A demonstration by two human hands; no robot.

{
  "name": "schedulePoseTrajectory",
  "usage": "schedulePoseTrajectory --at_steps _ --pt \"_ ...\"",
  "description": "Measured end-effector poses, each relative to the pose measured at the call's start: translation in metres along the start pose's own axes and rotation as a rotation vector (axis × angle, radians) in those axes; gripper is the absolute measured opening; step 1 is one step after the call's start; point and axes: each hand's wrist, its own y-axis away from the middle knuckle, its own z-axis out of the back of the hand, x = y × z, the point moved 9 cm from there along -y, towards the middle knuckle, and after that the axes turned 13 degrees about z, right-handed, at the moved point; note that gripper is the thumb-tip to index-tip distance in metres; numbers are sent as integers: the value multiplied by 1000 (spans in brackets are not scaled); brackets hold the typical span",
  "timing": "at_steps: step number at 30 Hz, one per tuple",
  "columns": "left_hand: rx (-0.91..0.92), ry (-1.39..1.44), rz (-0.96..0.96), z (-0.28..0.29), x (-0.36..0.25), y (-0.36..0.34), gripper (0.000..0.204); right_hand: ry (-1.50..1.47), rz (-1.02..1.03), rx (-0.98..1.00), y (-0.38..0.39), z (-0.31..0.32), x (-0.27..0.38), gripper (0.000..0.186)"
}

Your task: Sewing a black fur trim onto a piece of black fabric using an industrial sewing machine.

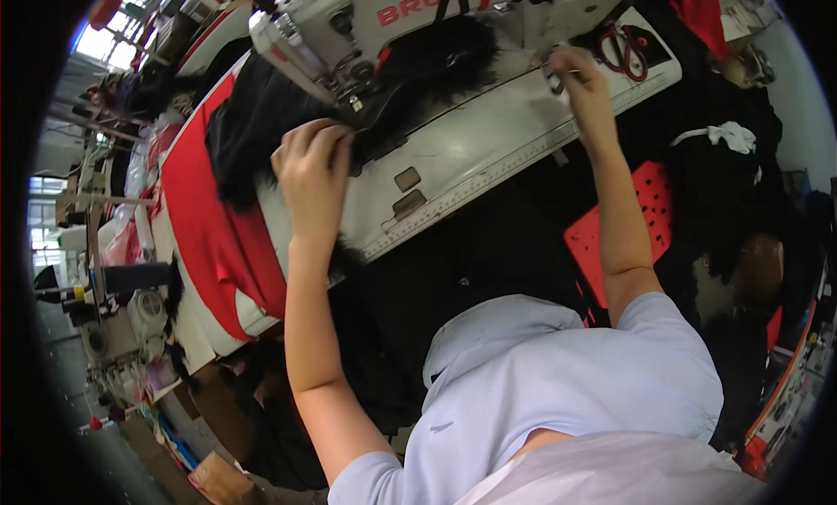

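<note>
My left hand (pixel 312 160) is closed, pinching the edge of a black fabric piece (pixel 261 112) just in front of the sewing machine's needle area (pixel 356 102). Black fur trim (pixel 445 60) on the fabric runs under the machine arm to the right. Over the right part of the white machine bed (pixel 488 130), my right hand (pixel 582 79) is raised with bent fingers closed on a small dark, shiny tool (pixel 553 76), whose exact kind is too small to tell. Red-handled scissors (pixel 623 53) lie just right of that hand.
A white sewing machine (pixel 401 17) spans the far side of the bed. Red cloth (pixel 218 217) drapes over the left table end. A ruler strip (pixel 471 195) lines the near edge. A red perforated seat (pixel 623 221) stands at the right, beside dark fabric with a white scrap (pixel 732 137).
</note>
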Motion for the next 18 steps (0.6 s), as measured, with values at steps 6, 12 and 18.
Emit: schedulePoseTrajectory --at_steps 6,12,18 --pt "42 173 274 -29 63 -18 11 -979 44 -260 -88 114 -103 10" --pt "89 32 329 -65 72 -24 15 -523 -129 -551 -82 110 -94 29" --pt "93 104 204 -62 75 -22 14 47 267 107 -12 -77 64 19"
